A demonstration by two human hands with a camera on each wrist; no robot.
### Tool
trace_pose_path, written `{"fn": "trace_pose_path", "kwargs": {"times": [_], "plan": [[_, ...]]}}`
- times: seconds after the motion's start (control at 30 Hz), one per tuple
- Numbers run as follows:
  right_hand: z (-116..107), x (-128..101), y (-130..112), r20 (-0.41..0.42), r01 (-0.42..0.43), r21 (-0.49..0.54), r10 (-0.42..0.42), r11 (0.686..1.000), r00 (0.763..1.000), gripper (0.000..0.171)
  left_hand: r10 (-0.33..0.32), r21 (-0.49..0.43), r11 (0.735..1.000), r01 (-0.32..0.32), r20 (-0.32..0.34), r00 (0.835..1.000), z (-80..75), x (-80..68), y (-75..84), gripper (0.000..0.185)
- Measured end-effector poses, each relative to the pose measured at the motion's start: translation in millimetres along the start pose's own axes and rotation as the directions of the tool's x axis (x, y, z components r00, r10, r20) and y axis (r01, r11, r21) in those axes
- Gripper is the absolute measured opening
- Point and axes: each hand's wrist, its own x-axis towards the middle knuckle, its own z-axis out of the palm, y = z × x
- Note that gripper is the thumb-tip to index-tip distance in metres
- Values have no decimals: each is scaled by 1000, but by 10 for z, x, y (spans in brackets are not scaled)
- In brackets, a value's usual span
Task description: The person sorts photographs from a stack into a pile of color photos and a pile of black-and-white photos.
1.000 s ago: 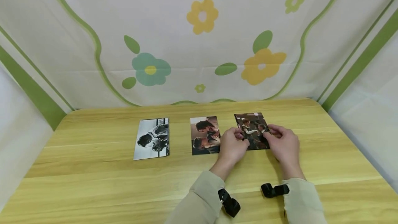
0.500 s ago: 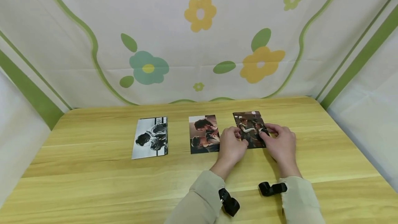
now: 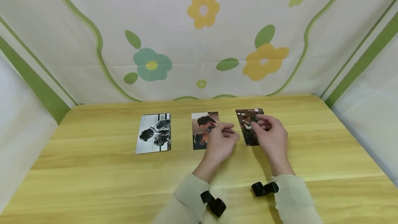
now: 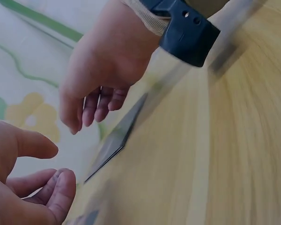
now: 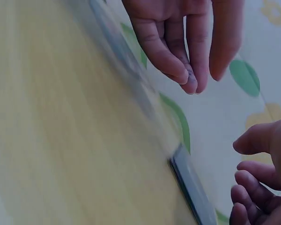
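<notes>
Three sets of photo cards lie in a row on the wooden table. A black-and-white photo card (image 3: 153,132) tops the left pile. The middle photo card (image 3: 199,127) is partly covered by my left hand (image 3: 221,142), which hovers by its right side. At the right, a dark photo card (image 3: 248,132) tops a thin stack (image 5: 192,187), seen edge-on in the right wrist view. Over its right part hovers my right hand (image 3: 272,137), hiding some of it. In the wrist views both hands are raised off the cards, fingers loosely bent, holding nothing.
The wooden table (image 3: 109,179) reaches back to a white cloth (image 3: 174,20) printed with flowers. Cloth walls also stand at both sides. Each wrist carries a black camera mount (image 3: 214,203) below the hand.
Both hands have let go of the right stack's edges and lifted. My left hand has moved left toward the middle card; my right hand has shifted slightly left over the stack.
</notes>
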Motion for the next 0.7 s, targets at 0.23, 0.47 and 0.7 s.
{"fn": "trace_pose_path", "kwargs": {"times": [0.23,0.47,0.7], "plan": [[292,-167,-200,179,96,30,-99,995,979,41,-19,27,999,24,-169,985,-520,-149,-70,30],[506,-309,-239,286,77,56,-90,995,954,44,-27,66,997,48,-300,954,-861,-298,-239,29],[616,-329,-171,265,70,32,-76,997,961,43,-2,94,995,35,-325,946,-941,-315,-341,29]]}}
